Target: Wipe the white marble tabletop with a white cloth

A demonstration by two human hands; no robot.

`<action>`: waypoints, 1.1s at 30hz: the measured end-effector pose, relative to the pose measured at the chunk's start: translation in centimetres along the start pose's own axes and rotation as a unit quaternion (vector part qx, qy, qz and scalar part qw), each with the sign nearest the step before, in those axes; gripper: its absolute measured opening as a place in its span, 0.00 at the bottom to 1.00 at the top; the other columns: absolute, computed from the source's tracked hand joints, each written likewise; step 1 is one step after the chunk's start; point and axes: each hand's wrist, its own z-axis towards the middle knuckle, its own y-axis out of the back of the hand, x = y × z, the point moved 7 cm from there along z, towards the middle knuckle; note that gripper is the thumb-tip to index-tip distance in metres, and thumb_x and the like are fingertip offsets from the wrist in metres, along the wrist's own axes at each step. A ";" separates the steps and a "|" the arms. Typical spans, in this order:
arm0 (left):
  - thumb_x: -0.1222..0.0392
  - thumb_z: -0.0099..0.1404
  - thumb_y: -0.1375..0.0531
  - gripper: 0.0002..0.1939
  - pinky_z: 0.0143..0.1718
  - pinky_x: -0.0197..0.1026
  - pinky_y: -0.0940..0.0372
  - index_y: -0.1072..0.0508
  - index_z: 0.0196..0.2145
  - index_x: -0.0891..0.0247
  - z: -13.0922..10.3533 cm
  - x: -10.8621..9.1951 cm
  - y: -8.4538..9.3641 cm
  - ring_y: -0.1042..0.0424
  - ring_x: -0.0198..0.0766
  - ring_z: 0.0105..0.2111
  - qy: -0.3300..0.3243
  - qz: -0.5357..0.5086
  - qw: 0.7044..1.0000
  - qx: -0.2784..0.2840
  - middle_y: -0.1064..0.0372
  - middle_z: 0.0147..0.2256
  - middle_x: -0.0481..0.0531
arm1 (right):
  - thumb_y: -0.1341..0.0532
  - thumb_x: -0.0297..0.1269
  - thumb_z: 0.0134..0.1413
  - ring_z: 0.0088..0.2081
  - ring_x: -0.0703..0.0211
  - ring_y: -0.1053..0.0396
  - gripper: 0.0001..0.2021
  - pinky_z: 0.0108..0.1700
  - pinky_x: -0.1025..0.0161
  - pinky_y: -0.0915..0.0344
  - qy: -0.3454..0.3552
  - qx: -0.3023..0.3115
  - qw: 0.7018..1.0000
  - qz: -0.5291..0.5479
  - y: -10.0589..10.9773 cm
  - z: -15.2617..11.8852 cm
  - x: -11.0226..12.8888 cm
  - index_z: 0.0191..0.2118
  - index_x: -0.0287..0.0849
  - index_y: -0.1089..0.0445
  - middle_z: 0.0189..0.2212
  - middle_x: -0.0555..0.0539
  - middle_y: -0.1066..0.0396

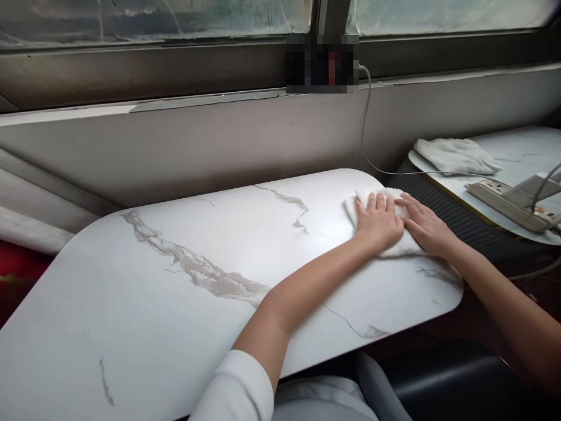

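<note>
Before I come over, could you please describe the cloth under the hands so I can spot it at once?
Start at the big marbled table in front. On its right end lies a white cloth. The left hand and right hand rest on it; no hand touches the other white cloth, on the farther table.

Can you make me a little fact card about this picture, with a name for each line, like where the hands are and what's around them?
Left hand: flat on a white cloth
Right hand: on the same cloth, beside the left hand
Cloth in use: spread at the right end of the near table
Near table: white, marble-patterned, rounded corners
Second table: at the right, bearing another white cloth and a power strip
Behind: a wall below windows
</note>
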 end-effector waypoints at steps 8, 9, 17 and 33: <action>0.54 0.70 0.63 0.29 0.64 0.63 0.62 0.47 0.64 0.70 -7.5 -5.5 -0.6 0.59 0.48 0.66 -0.091 -0.024 0.995 0.031 0.54 0.66 0.59 | 0.60 0.46 0.61 0.66 0.45 0.52 0.25 0.63 0.43 0.47 -0.053 -0.044 0.997 -0.028 1.7 -11.3 2.2 0.62 0.49 0.49 0.63 0.36 0.47; 0.53 0.70 0.63 0.29 0.64 0.63 0.62 0.47 0.64 0.70 -8.2 -5.7 -0.6 0.59 0.49 0.66 -0.098 -0.025 0.994 0.034 0.54 0.66 0.59 | 0.60 0.46 0.62 0.66 0.46 0.53 0.25 0.63 0.44 0.48 -0.050 -0.050 0.997 -0.030 1.8 -12.0 2.7 0.62 0.50 0.49 0.63 0.37 0.46; 0.55 0.71 0.65 0.29 0.65 0.62 0.63 0.50 0.65 0.70 -9.7 -5.4 -0.1 0.61 0.46 0.67 -0.095 -0.040 0.992 0.072 0.57 0.67 0.56 | 0.67 0.47 0.62 0.64 0.32 0.51 0.31 0.60 0.27 0.57 -0.110 -0.055 0.987 -0.101 1.4 -13.0 4.2 0.60 0.39 0.42 0.63 0.35 0.45; 0.55 0.70 0.62 0.27 0.66 0.57 0.64 0.46 0.64 0.62 -2.3 6.7 2.1 0.58 0.41 0.66 0.017 -0.020 0.999 0.018 0.54 0.67 0.50 | 0.59 0.37 0.61 0.60 0.45 0.43 0.23 0.56 0.45 0.42 0.041 -0.086 0.989 -0.109 -2.4 2.6 7.6 0.57 0.41 0.41 0.56 0.36 0.38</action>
